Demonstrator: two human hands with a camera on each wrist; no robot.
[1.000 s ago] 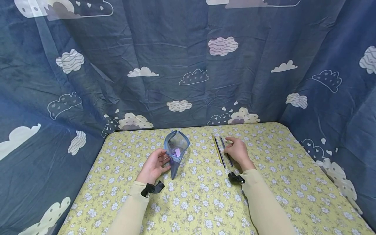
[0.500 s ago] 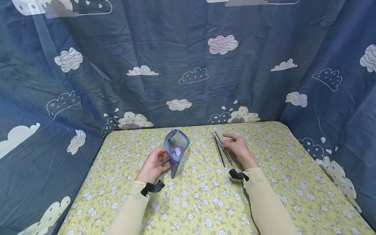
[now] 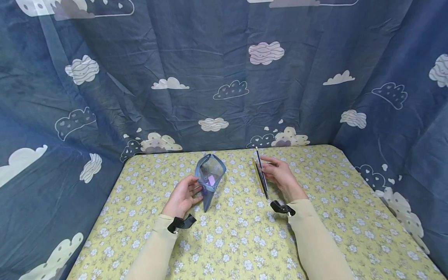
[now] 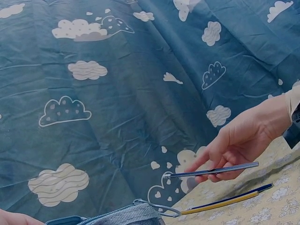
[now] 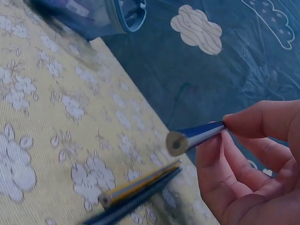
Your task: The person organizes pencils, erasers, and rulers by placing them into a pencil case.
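Observation:
My left hand (image 3: 182, 196) holds the near left side of a blue zip pencil case (image 3: 200, 170), its mouth unzipped and spread wide. A purple item (image 3: 211, 180) shows inside through the mouth. To the right, my right hand (image 3: 282, 179) pinches a blue-and-silver striped pencil (image 5: 199, 137) between thumb and fingers, raised off the tabletop. Its flat, unsharpened end faces the right wrist camera. Below it a yellow pencil (image 5: 140, 183) and a dark blue pencil (image 5: 136, 199) lie side by side on the cloth.
A yellow floral cloth (image 3: 227, 241) covers the table. Dark blue curtains (image 3: 196, 46) with cloud prints hang behind it and along both sides. Black straps (image 3: 182, 224) are on both wrists.
My right hand has lifted the striped pencil off the cloth and moved it slightly left, turning it more upright over the other two. The left hand and pencil case have stayed put.

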